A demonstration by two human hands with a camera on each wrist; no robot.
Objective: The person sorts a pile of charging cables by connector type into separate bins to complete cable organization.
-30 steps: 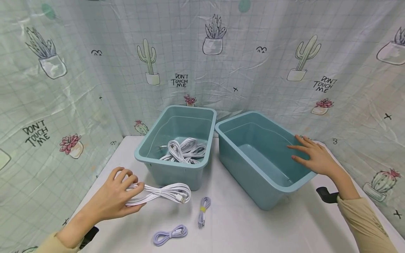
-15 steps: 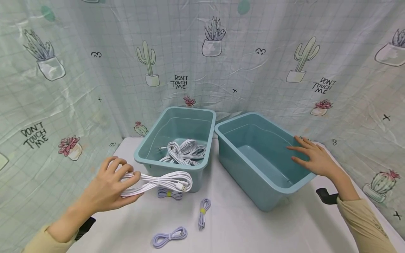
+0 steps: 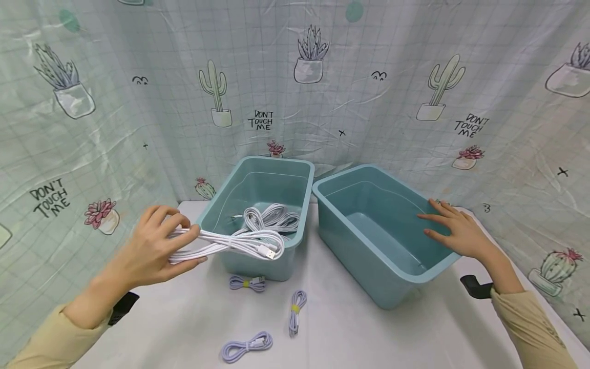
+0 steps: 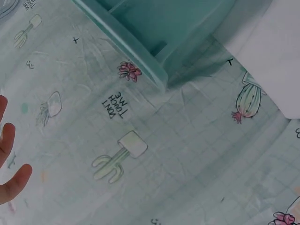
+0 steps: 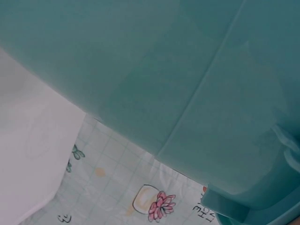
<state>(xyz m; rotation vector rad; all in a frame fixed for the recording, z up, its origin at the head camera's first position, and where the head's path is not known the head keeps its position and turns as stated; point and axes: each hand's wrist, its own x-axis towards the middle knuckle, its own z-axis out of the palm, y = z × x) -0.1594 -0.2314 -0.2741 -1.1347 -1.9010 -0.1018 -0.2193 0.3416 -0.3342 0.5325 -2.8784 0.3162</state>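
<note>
My left hand [image 3: 149,246] pinches a coiled white USB cable [image 3: 251,247] between thumb and fingers in the head view. Its plug end hangs over the front rim of the left teal bin [image 3: 258,266]. Inside that bin lies a heap of white cables [image 3: 272,220]. Fingertips [image 4: 18,183] of the left hand show at the left edge of the left wrist view. My right hand [image 3: 461,230] lies on the far right rim of the right teal bin [image 3: 357,256], fingers spread and loosely extended over its inside. The right wrist view shows mostly that bin's wall [image 5: 140,79].
On the white table [image 3: 341,333] in front of the bins lie three lilac cables: one with a yellow tie [image 3: 247,283] by the left bin, another yellow-tied one [image 3: 296,312], and a coiled one [image 3: 247,347] nearer me. A printed curtain [image 3: 359,92] encloses the back and sides.
My left hand has risen and moved slightly left, lifting the white USB cable to the left bin's rim. This uncovers the lilac cable by that bin. My right hand stays put.
</note>
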